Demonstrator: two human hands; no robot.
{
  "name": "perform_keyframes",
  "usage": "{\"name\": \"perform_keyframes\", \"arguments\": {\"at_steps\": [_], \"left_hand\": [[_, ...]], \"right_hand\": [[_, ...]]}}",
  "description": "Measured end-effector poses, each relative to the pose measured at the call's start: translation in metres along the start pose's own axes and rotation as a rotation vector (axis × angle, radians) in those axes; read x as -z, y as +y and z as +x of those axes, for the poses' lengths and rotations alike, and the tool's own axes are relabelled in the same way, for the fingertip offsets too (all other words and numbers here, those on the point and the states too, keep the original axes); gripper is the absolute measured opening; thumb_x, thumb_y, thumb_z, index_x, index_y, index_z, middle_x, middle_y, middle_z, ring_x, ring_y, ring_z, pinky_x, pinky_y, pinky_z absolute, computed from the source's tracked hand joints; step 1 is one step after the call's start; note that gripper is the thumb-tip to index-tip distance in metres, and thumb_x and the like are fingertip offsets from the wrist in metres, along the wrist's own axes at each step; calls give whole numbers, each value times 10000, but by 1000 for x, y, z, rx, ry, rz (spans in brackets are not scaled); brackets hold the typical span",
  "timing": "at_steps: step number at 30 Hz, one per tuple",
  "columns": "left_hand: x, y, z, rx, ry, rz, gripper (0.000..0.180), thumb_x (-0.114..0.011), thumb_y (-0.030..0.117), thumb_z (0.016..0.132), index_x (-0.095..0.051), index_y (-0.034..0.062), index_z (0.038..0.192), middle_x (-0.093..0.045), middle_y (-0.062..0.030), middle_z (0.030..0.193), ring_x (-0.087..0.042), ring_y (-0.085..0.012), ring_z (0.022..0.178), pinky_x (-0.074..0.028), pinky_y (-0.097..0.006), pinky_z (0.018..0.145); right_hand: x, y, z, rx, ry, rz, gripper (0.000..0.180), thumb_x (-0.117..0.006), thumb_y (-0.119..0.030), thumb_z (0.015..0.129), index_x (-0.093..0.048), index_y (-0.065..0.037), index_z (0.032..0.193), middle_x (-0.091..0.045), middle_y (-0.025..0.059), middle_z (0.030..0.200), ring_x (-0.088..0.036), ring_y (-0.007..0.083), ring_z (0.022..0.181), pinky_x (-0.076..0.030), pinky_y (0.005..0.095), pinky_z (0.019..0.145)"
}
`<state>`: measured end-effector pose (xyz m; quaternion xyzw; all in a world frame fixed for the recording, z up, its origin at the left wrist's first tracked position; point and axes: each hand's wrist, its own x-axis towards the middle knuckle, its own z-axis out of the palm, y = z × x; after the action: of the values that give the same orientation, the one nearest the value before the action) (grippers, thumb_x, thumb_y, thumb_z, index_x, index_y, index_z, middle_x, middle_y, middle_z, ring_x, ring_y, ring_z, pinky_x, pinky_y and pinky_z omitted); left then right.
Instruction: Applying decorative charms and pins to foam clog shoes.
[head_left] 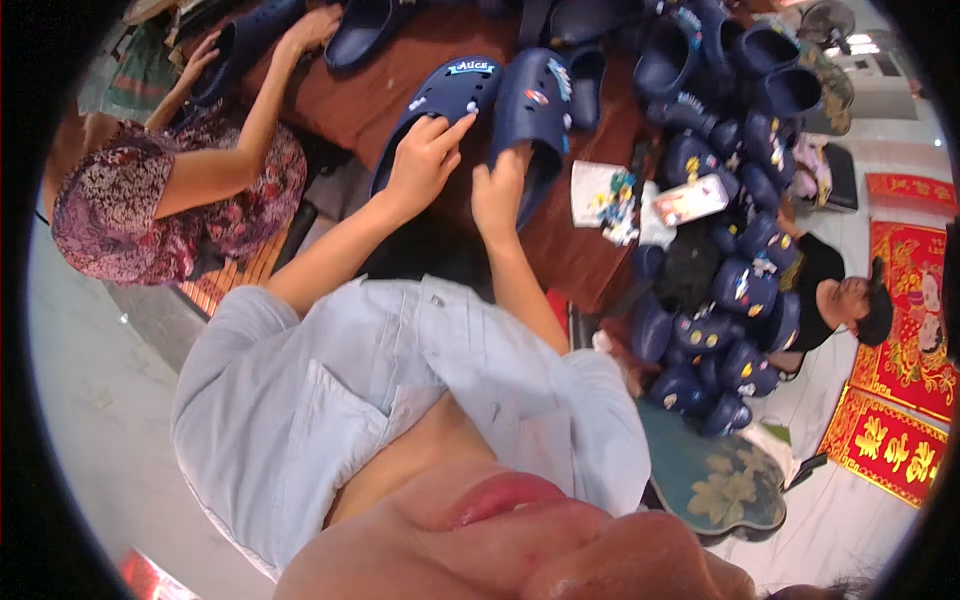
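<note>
My left hand is at the opening of a navy blue clog, its other fingers bent at the rim. Its index finger reaches onto a small white charm on the upper. Beside it stands a second navy clog, tilted on its side, with a red-and-white charm and a lettered one near its toe. My right hand grips this clog at its opening; some of its fingertips are hidden inside.
A brown cloth-covered table bears a white sheet with small colourful charms and a phone. Decorated navy clogs are heaped at right. Another person's hands handle a clog at far left. A person in a black cap is at right.
</note>
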<state>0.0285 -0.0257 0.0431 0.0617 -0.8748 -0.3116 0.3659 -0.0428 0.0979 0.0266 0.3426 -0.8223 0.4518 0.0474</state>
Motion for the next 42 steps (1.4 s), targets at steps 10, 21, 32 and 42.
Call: {"name": "perform_keyframes", "arguments": {"at_steps": [10, 21, 32, 42], "left_hand": [[-22, -19, -19, 112, -257, 65, 557, -599, 288, 936, -437, 211, 1463, -574, -211, 906, -561, -395, 855, -476, -461, 779], [-70, -27, 20, 75, -262, 107, 795, -735, 227, 797, -356, 178, 1494, -629, -276, 855, -609, -448, 812, -490, -479, 752], [-84, -36, 9, 72, -160, 155, 549, -643, 38, 771, -597, 199, 1294, -627, -201, 817, -617, -382, 793, -509, -471, 723], [-80, -32, 12, 45, -162, 189, 493, -658, 59, 786, -608, 163, 1266, -631, -198, 898, -636, -384, 844, -536, -459, 720]], "right_hand": [[21, 7, -52, -361, -73, 492, 307, -595, -115, 923, -634, 18, 1197, -674, 203, 1145, -673, 285, 1006, -516, 350, 858], [39, 54, 19, -540, -12, -263, 502, -543, -559, 913, -485, -76, 1037, -678, 229, 898, -636, 480, 924, -465, 567, 810], [31, 67, 10, -247, 120, -42, 161, -485, -131, 949, -473, -37, 1078, -651, 274, 960, -617, 496, 893, -468, 548, 762], [42, 90, -4, -630, 223, 845, 187, -478, -159, 1009, -569, -28, 913, -594, 59, 690, -531, 100, 516, -394, 221, 438]]}}
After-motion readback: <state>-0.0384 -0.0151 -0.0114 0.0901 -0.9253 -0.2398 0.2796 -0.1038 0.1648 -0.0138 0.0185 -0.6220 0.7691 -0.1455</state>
